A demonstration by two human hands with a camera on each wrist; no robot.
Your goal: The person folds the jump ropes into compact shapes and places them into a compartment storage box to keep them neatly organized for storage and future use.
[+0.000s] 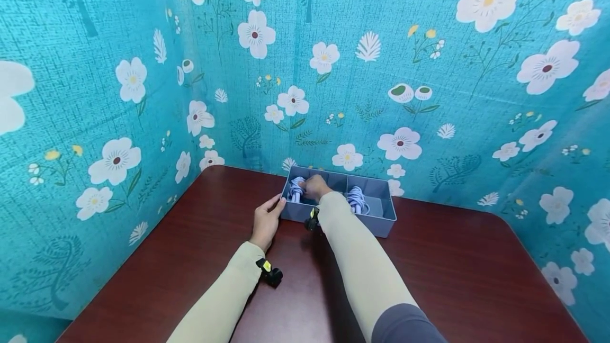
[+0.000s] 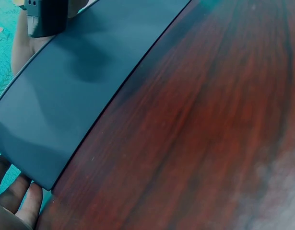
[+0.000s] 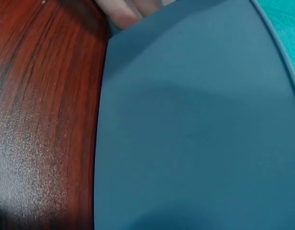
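Note:
A grey divided storage box (image 1: 340, 215) stands at the back of the table. In its left part lies a coiled white cable (image 1: 296, 189), and another coiled white cable (image 1: 356, 199) lies right of a divider. My right hand (image 1: 315, 187) reaches in over the front wall, its bent fingers at the left coil; I cannot tell whether they pinch it. At the box's left end rests my left hand (image 1: 266, 221), its thumb by the front corner. The left wrist view shows the left fingers (image 2: 29, 203) against that end. In the right wrist view, the box's front wall (image 3: 195, 115) hides the right hand.
The dark red wooden table (image 1: 286, 290) has a glossy top. Behind and left of it hangs a turquoise flowered cloth (image 1: 314, 105), close to the box's back. A small black camera (image 1: 270, 273) is strapped on the left wrist, another wrist camera (image 1: 312, 220) on the right.

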